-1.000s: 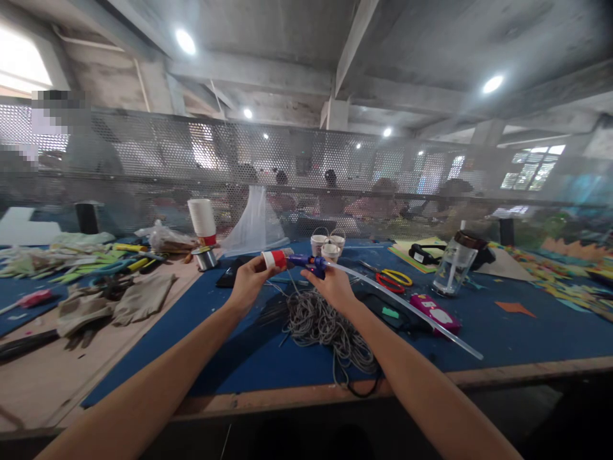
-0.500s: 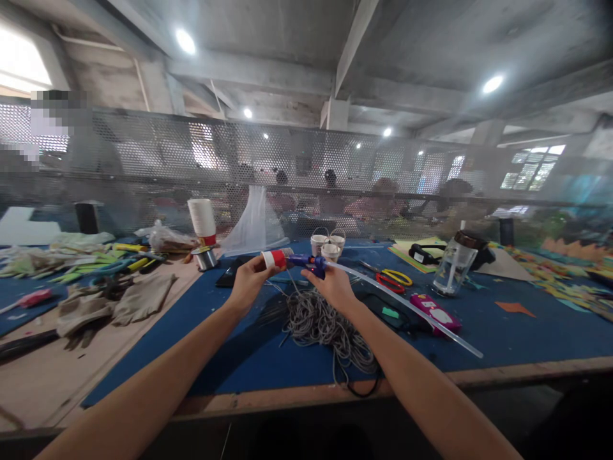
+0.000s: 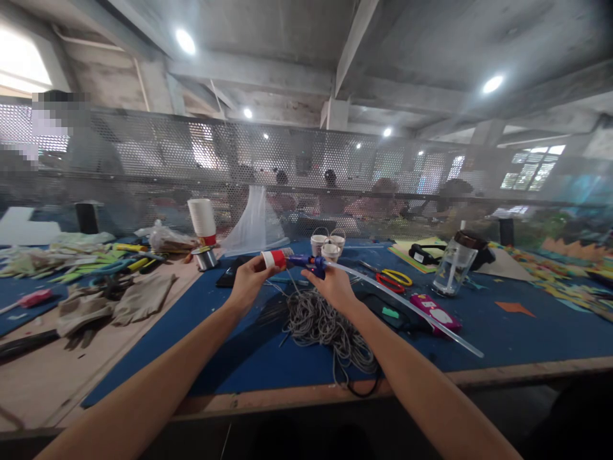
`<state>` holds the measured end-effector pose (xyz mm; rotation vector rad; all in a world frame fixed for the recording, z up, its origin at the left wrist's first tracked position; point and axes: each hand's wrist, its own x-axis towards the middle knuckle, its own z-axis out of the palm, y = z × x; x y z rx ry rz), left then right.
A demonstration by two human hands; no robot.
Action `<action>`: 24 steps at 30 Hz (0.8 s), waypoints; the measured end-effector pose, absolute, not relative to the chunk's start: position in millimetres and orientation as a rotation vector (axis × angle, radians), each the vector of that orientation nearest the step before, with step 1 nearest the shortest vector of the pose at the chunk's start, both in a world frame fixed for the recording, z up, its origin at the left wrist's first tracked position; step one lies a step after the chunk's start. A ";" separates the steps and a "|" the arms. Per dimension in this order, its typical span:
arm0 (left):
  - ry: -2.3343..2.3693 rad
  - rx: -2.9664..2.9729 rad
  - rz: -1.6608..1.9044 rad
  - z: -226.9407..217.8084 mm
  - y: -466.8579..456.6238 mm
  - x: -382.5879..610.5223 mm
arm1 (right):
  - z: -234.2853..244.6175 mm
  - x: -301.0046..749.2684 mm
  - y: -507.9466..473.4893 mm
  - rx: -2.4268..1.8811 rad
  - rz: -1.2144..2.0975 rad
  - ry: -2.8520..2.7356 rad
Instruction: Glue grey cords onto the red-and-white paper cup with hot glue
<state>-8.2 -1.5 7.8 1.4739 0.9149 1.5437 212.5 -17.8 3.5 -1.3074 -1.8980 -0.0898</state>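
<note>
My left hand [image 3: 249, 279] is closed around a small red and white paper cup [image 3: 274, 259], tilted on its side, with grey cord wound about its right end. In my right hand [image 3: 336, 286] is a blue hot glue gun [image 3: 306, 261], its nozzle pointing left at the cord-wrapped end of the cup. Whether the nozzle touches the cup I cannot tell. A long clear glue stick [image 3: 412, 306] runs out of the gun's back to the right. Below my hands lies a tangled heap of grey cord [image 3: 316, 319], with a strand rising toward the cup.
Behind my hands stand several small cord-wrapped cups [image 3: 330, 251] with handles. Scissors [image 3: 390, 279], a magenta device [image 3: 435, 314] and a glass jar [image 3: 453, 268] are on the right. A stack of paper cups [image 3: 202, 219], a wire spool [image 3: 205, 259] and gloves [image 3: 143, 299] are on the left.
</note>
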 end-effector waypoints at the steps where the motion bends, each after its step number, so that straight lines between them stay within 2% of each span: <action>1: 0.915 1.476 1.542 7.9 -1.6 -8.3 | 3.3 212.5 -17.7 -1.312 -0.089 -1.897; 24: 0.914 1.462 1.560 5.1 3.3 -11.5 | 1.7 212.3 -17.1 -1.315 -0.118 -1.913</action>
